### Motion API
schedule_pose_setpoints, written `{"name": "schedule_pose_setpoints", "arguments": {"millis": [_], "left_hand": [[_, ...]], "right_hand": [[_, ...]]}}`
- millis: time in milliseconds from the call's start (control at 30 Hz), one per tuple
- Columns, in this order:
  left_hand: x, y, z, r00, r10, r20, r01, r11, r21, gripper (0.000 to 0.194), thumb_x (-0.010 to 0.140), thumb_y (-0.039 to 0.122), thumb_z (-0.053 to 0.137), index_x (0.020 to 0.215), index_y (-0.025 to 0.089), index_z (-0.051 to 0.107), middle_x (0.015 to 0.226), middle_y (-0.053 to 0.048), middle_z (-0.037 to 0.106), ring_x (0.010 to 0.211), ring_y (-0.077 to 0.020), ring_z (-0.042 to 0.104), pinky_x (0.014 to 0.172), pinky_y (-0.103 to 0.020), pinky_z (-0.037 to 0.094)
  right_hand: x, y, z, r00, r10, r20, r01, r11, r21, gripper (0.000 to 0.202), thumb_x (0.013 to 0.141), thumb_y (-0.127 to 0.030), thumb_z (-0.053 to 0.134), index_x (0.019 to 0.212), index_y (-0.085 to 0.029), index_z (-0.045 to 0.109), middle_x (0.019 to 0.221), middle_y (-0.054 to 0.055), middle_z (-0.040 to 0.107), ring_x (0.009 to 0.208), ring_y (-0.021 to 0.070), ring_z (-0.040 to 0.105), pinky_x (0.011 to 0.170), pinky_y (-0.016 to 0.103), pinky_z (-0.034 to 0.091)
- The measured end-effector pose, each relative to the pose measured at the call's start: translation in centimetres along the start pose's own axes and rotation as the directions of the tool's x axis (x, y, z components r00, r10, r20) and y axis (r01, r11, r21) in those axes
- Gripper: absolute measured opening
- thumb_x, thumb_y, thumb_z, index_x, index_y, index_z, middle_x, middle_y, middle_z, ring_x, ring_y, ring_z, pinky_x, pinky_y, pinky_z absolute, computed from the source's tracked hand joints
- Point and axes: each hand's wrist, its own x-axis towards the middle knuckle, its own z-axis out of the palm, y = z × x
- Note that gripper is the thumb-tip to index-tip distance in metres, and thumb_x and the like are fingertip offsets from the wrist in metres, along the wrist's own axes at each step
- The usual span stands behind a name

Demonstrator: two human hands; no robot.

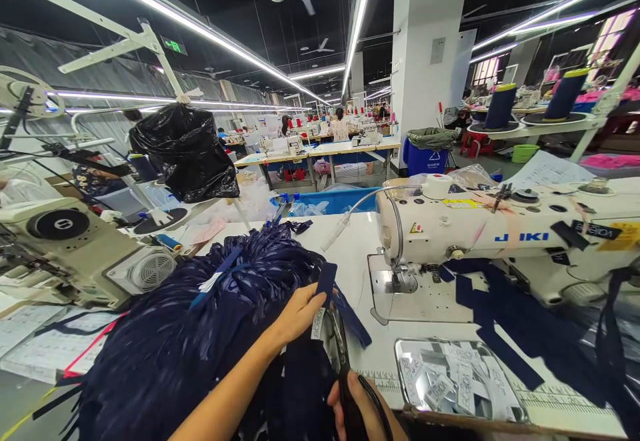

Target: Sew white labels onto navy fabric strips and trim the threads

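Note:
Near the middle of the view, my left hand (pixel 299 313) pinches a navy fabric strip (pixel 326 284), with a white printed label (pixel 318 324) hanging just below the fingers. My right hand (pixel 363 404) is wrapped round the black handles of a pair of scissors (pixel 342 354), whose blades point up beside the strip and label. A large heap of navy strips (pixel 165 334) lies to the left and under my left forearm. On the right, a metal tray (pixel 400 375) holds several white labels.
A white sewing machine (pixel 470 227) stands at the right with more navy strips (pixel 520 327) beside it. Another machine (pixel 70 241) is at the left, under a black plastic bag (pixel 187 154). Thread cones (pixel 501 106) stand at the upper right. People sit at distant tables.

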Motion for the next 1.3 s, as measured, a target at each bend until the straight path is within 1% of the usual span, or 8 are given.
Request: {"name": "schedule_pose_setpoints", "arguments": {"millis": [200,333,533,800,1033,1133,1200,1300], "left_hand": [[-0.7,-0.3,-0.1,0.995,-0.104,-0.007,0.104,0.991,-0.079,0.034,0.078,0.037,0.043,0.087,0.013,0.066,0.079,-0.004,0.065,0.077,-0.0188,0.055,0.075,-0.028,0.04],[-1.1,-0.8,-0.2,0.982,-0.187,0.028,0.187,0.941,-0.284,0.034,0.076,0.041,0.05,0.088,0.013,0.066,0.077,-0.004,0.067,0.071,-0.0175,0.057,0.073,-0.029,0.042],[-1.5,-1.5,-0.5,0.964,-0.264,0.027,0.228,0.772,-0.593,0.041,0.062,0.045,0.067,0.082,0.01,0.067,0.076,-0.01,0.069,0.076,-0.0222,0.062,0.078,-0.034,0.043],[-2.3,-1.4,-0.7,0.958,-0.288,-0.005,0.221,0.743,-0.631,0.039,0.063,0.042,0.069,0.086,0.01,0.067,0.078,-0.01,0.07,0.079,-0.0227,0.063,0.077,-0.033,0.043],[-2.6,-0.8,-1.6,0.966,-0.245,-0.08,0.179,0.861,-0.476,0.039,0.065,0.044,0.064,0.087,0.011,0.063,0.082,-0.01,0.069,0.083,-0.0223,0.061,0.083,-0.035,0.039],[-2.3,-0.7,-1.5,0.98,-0.189,-0.06,0.149,0.901,-0.406,0.037,0.06,0.034,0.067,0.09,0.014,0.058,0.082,-0.005,0.064,0.077,-0.0196,0.061,0.079,-0.033,0.041],[-2.1,-0.9,-1.1,0.984,-0.156,-0.087,0.126,0.951,-0.284,0.045,0.058,0.025,0.065,0.1,0.016,0.055,0.079,-0.001,0.059,0.069,-0.0149,0.057,0.071,-0.029,0.041],[-1.6,-1.5,-0.1,0.984,-0.05,-0.173,0.061,0.996,0.061,0.048,0.059,0.018,0.06,0.107,0.018,0.055,0.073,0.002,0.053,0.065,-0.0117,0.047,0.065,-0.026,0.038]], "right_hand": [[2.8,-0.2,-0.5,0.993,-0.031,0.117,0.036,0.999,-0.041,0.07,0.062,-0.08,0.039,0.067,-0.012,0.054,0.047,-0.004,0.042,0.038,0.0067,0.042,0.04,0.02,0.029],[3.3,0.3,-0.4,0.99,-0.094,0.11,0.101,0.993,-0.066,0.069,0.058,-0.081,0.041,0.061,-0.013,0.05,0.041,-0.006,0.036,0.031,0.0044,0.032,0.035,0.019,0.021],[1.8,1.7,0.0,0.995,-0.098,-0.027,0.1,0.994,0.042,0.065,0.063,-0.076,0.045,0.072,-0.013,0.055,0.051,-0.003,0.046,0.04,0.0063,0.042,0.043,0.021,0.031],[3.5,0.7,0.1,0.993,-0.068,0.097,0.051,0.984,0.17,0.066,0.061,-0.077,0.046,0.065,-0.011,0.054,0.046,-0.005,0.043,0.036,0.0056,0.041,0.041,0.02,0.031],[3.5,0.6,0.1,0.992,-0.076,0.1,0.058,0.984,0.166,0.066,0.062,-0.076,0.046,0.066,-0.011,0.055,0.047,-0.004,0.044,0.036,0.0055,0.041,0.039,0.019,0.03],[3.9,0.4,-0.1,0.991,-0.092,0.094,0.08,0.989,0.125,0.066,0.063,-0.077,0.044,0.063,-0.011,0.054,0.044,-0.005,0.042,0.034,0.0046,0.039,0.037,0.018,0.027],[4.2,0.2,-0.3,0.99,-0.103,0.095,0.096,0.992,0.077,0.066,0.063,-0.077,0.043,0.062,-0.012,0.054,0.042,-0.005,0.04,0.032,0.004,0.036,0.035,0.018,0.024],[4.5,0.0,-0.4,0.985,-0.132,0.114,0.131,0.991,0.017,0.067,0.064,-0.077,0.04,0.063,-0.012,0.053,0.043,-0.005,0.04,0.031,0.0042,0.035,0.035,0.018,0.022]]}}
